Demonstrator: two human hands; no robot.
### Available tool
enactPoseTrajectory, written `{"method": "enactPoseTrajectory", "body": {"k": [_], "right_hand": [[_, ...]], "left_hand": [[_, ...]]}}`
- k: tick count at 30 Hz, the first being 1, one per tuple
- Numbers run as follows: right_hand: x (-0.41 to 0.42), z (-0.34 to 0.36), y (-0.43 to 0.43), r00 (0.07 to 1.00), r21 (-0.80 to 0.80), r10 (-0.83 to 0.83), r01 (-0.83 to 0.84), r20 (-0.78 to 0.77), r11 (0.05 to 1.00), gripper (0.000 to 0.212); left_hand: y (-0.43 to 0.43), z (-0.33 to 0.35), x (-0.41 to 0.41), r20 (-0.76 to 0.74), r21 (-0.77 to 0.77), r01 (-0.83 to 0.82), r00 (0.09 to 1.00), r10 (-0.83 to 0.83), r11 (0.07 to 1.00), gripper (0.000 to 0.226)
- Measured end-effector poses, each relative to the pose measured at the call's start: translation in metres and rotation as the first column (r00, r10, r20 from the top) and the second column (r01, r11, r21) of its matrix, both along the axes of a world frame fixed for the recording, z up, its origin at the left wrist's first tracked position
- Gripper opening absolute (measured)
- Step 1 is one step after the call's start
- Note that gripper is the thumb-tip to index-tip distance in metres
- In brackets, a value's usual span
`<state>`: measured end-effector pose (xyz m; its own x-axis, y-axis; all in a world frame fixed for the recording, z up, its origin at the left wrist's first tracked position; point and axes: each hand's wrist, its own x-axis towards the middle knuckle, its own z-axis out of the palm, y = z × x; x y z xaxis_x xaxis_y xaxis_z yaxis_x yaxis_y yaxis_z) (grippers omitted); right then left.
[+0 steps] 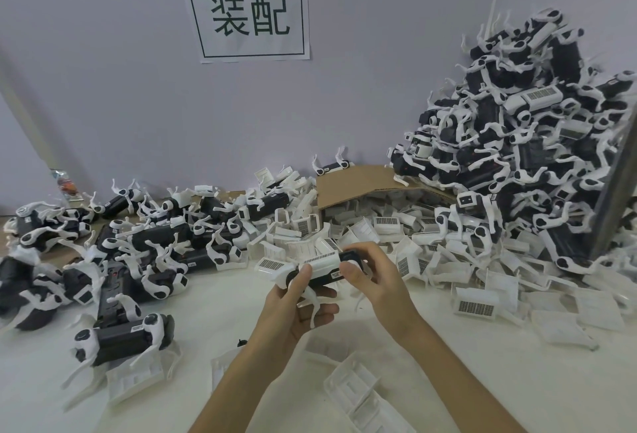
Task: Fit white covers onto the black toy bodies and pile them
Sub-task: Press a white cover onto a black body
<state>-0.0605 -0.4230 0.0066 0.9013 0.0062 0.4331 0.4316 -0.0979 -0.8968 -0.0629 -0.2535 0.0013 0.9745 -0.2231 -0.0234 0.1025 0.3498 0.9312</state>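
Above the table's middle I hold a black toy body [322, 280] with white legs, and a white cover [322, 262] sits on its top. My left hand [296, 305] grips the body from below, thumb on its left end. My right hand [374, 277] grips the right end, thumb pressed on the side. A tall heap of black toy bodies [524, 143] rises at the right. Loose white covers [386, 226] spill from a tipped cardboard box [355, 181]. A lower pile of toys [138, 253] spreads across the left.
More white covers lie near me on the white table [241, 295], at front [358, 394] and at right [477, 303]. A paper sign [248, 12] hangs on the wall behind. A dark metal post [617, 195] leans at the far right.
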Motion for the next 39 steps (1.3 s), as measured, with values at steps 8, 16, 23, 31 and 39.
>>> {"method": "enactPoseTrajectory", "body": {"k": [8,16,23,31,39], "right_hand": [[0.000,0.005,-0.015,0.973,-0.118,0.139,-0.162,-0.184,0.980,0.054],[0.002,0.003,-0.010,0.873,0.155,0.268,-0.223,-0.407,0.962,0.047],[0.005,0.002,-0.008,0.808,0.316,0.351,-0.216,-0.473,0.924,0.031],[0.003,-0.001,-0.003,0.744,0.350,0.341,-0.153,-0.575,0.924,0.053],[0.006,-0.001,-0.003,0.703,0.358,0.368,-0.171,-0.608,0.918,0.048]], "left_hand": [[0.006,0.002,0.003,-0.040,0.008,-0.075,0.996,0.075,0.997,0.070],[0.015,0.012,0.006,0.008,-0.246,-0.116,0.993,0.122,0.962,0.053],[0.018,0.005,0.006,0.222,-0.094,-0.308,0.920,0.322,0.947,0.022],[0.008,-0.002,0.002,0.332,0.135,-0.274,0.918,0.217,0.952,0.016],[0.018,-0.002,0.006,0.391,-0.057,-0.575,0.740,0.548,0.816,0.017]]}}
